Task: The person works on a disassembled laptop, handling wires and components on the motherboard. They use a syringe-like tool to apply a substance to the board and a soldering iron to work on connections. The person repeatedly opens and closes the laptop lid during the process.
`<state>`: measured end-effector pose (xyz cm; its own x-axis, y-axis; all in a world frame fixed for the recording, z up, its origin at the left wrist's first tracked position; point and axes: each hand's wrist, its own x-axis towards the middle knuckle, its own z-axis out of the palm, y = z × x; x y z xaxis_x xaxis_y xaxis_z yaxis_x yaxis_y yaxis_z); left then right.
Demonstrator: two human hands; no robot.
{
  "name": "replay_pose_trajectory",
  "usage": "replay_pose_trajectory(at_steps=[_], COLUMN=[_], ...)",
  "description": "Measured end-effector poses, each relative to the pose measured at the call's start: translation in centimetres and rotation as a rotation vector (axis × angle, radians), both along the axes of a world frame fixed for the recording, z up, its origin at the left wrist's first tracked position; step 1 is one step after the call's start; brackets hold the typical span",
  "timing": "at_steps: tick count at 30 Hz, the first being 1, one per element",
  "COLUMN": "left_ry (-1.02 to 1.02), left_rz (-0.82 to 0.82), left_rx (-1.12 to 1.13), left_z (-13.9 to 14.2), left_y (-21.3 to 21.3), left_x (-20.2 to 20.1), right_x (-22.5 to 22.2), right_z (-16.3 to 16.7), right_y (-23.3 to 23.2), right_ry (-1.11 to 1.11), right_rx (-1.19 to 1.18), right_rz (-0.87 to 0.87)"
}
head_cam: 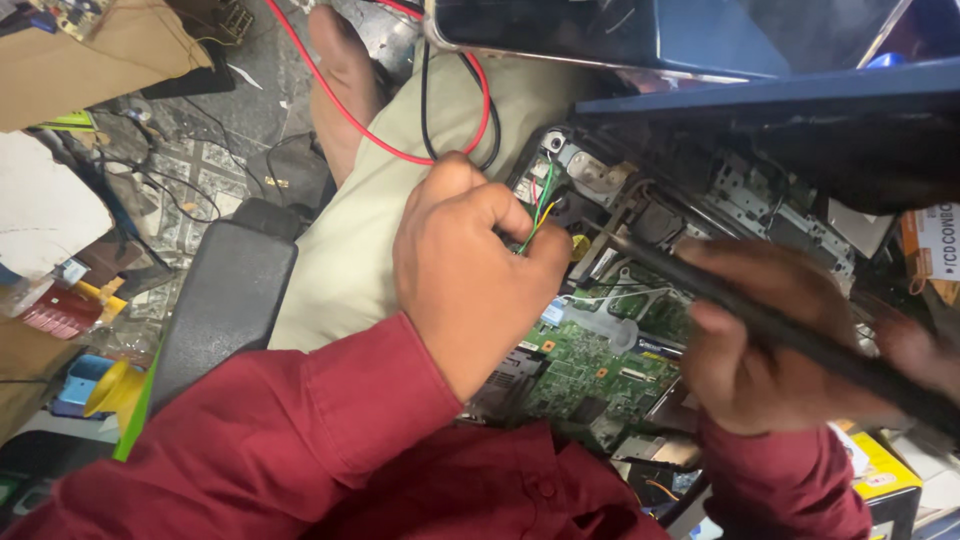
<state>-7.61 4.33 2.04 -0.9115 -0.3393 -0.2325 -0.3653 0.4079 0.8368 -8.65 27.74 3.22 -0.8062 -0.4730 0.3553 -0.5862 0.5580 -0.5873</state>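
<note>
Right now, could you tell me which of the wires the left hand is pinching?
The left hand pinches the thin green and yellow wires; the thicker red wire and black wire loop free above it.

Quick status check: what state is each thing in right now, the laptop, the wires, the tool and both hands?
Laptop: opened up, green circuit board exposed.
Thin coloured wires: pinched in the left hand's fingers.
Red and black cables: looped loose over the knee.
Left hand: closed on the thin wires.
Right hand: gripping a dark screwdriver, tip toward the board.

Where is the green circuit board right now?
The green circuit board lies low in the head view's centre, inside the opened laptop, between the left hand and the right hand.
</note>
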Motion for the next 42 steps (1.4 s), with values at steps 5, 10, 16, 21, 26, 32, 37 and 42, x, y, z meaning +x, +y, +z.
replay_pose_trajectory(at_steps=[5, 10, 16, 21, 26, 32, 37, 42], left_ry=[-0.022, 0.068, -0.095, -0.012, -0.068, 0.056, 0.045, 0.063], left_rz=[0.0, -0.005, -0.028, -0.114, -0.12, -0.14, -0.11, -0.174], left_rx=[0.019, 0.032, 0.166, 0.149, 0.217, 0.062, 0.013, 0.0], left_z=[0.1, 1.0, 2.2, 3.0, 3.8, 3.8, 2.8, 2.6], left_y=[-0.2, -0.7, -2.8, -3.7, -3.5, -4.0, -3.8, -4.2], left_x=[0.0, -0.2, -0.2, 0.0, 1.0, 1.9, 1.5, 1.4], right_x=[-2.0, -0.8, 2.6, 7.0, 8.9, 7.9, 8.0, 8.3], right_z=[-1.1, -1.0, 0.1, -0.3, -1.0, -0.7, 0.1, 0.7], right_y=[-1.7, -0.9, 3.2, 4.8, 3.7, 1.4, 0.0, -1.1], right_ry=[-0.063, -0.069, 0.01, 0.054, 0.114, -0.012, -0.047, -0.086], right_rx=[0.002, -0.024, -0.015, -0.086, -0.237, -0.402, -0.423, -0.451], right_rz=[0.073, 0.063, -0.127, -0.356, -0.458, -0.371, -0.366, -0.38])
